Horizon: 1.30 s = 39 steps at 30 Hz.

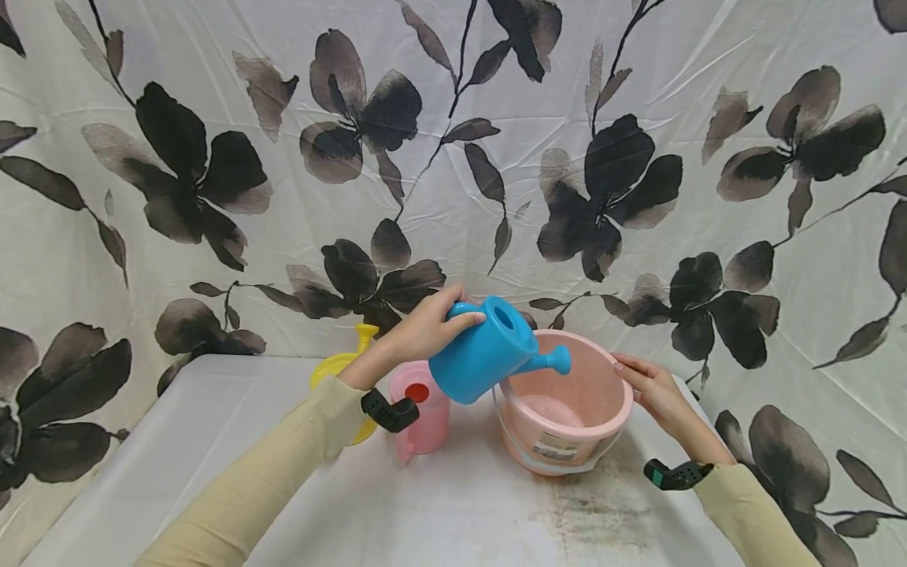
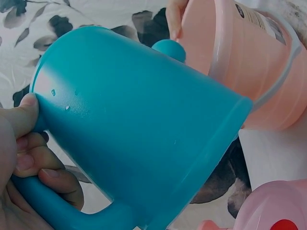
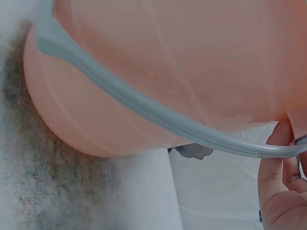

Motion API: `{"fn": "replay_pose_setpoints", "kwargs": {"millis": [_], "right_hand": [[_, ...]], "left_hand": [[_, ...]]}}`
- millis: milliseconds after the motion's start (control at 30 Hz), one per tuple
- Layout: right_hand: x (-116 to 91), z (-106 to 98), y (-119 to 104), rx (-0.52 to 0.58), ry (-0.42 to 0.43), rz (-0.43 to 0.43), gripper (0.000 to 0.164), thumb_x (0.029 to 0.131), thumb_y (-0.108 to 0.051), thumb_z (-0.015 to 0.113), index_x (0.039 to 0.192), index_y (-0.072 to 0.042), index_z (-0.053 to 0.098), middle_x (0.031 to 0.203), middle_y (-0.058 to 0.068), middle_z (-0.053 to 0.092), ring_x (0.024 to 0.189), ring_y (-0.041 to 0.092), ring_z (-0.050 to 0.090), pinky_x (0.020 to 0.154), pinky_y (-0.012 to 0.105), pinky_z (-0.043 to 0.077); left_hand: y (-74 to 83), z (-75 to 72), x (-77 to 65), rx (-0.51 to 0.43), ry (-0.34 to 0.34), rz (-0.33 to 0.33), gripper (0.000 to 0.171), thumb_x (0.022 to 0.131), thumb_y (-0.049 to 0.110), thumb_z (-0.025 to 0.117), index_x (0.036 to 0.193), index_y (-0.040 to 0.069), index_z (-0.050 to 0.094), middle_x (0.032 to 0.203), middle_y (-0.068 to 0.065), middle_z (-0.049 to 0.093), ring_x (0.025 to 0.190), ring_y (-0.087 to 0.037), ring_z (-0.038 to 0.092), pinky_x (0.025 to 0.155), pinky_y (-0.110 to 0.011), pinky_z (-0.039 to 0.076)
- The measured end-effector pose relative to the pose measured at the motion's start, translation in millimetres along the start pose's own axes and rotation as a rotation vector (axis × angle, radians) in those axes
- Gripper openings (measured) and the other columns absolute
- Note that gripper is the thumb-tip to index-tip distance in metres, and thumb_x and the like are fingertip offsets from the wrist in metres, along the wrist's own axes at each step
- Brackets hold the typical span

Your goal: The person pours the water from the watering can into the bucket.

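Note:
My left hand (image 1: 423, 335) grips the handle of a blue watering can (image 1: 476, 358). The can is tilted, and its spout points right, over the mouth of a pink bucket (image 1: 516, 425). A few drops cling to the can's side (image 2: 110, 105) in the left wrist view. No stream of water shows at the spout. With its fingers at the right rim, my right hand (image 1: 659, 398) holds the bucket, which stands upright. The bucket's pale grey handle (image 3: 144, 108) hangs down against its outer wall in the right wrist view.
Left of the bucket stands a pink watering can (image 1: 432, 425) with a red opening. Behind my left forearm a yellow watering can (image 1: 333, 366) is partly hidden. The white table (image 1: 397, 520) has a dark stain (image 1: 602, 512) in front of the bucket. A flowered cloth (image 1: 468, 213) hangs behind.

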State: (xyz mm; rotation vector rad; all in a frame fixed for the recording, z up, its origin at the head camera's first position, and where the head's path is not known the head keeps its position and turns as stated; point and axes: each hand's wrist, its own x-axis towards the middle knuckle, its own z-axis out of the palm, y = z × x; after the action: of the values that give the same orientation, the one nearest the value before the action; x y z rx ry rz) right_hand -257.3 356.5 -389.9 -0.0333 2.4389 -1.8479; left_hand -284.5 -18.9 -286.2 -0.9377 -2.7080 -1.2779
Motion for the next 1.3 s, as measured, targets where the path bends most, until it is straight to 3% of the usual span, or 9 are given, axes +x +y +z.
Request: {"fn": "replay_pose_setpoints", "kwargs": {"millis": [333,733,1000,1300], "right_hand": [[0.9,-0.7,1.0,0.018,-0.003,-0.012,0.066,0.099,-0.034,0.051,0.145,0.009,0.029,0.107,-0.024,0.052,0.096,-0.014,0.056,0.083,0.013,0.049],[-0.3,-1.0,2.0,0.021,-0.01,-0.023,0.065,0.1,-0.032,0.051,0.145,0.01,0.029,0.104,-0.027,0.053,0.096,-0.013,0.056,0.082,0.013,0.049],[0.1,-0.6,2.5,0.024,-0.002,-0.015,0.066,0.1,-0.033,0.051,0.145,0.009,0.029,0.104,-0.026,0.053,0.095,-0.013,0.057,0.082,0.013,0.049],[0.2,-0.4,1.0,0.025,-0.005,-0.01,0.066,0.1,-0.033,0.051,0.145,0.009,0.028,0.11,-0.022,0.053,0.096,-0.014,0.056,0.082,0.012,0.049]], "left_hand": [[1.8,-0.3,1.1,0.008,0.001,-0.005,0.024,0.098,0.026,0.056,0.094,0.006,0.044,0.076,-0.006,0.04,0.081,-0.023,0.054,0.071,-0.032,0.046],[0.9,-0.4,-2.1,-0.017,0.006,0.038,0.029,0.097,0.034,0.055,0.093,0.007,0.044,0.077,-0.008,0.043,0.081,-0.024,0.055,0.072,-0.036,0.049],[2.6,-0.2,-1.2,-0.011,0.005,-0.005,0.024,0.097,0.026,0.056,0.095,0.005,0.044,0.077,-0.008,0.042,0.083,-0.025,0.055,0.073,-0.034,0.047],[1.9,0.1,-0.3,-0.001,0.011,-0.006,0.023,0.098,0.025,0.056,0.095,0.005,0.045,0.077,-0.007,0.042,0.082,-0.024,0.055,0.072,-0.033,0.046]]}}
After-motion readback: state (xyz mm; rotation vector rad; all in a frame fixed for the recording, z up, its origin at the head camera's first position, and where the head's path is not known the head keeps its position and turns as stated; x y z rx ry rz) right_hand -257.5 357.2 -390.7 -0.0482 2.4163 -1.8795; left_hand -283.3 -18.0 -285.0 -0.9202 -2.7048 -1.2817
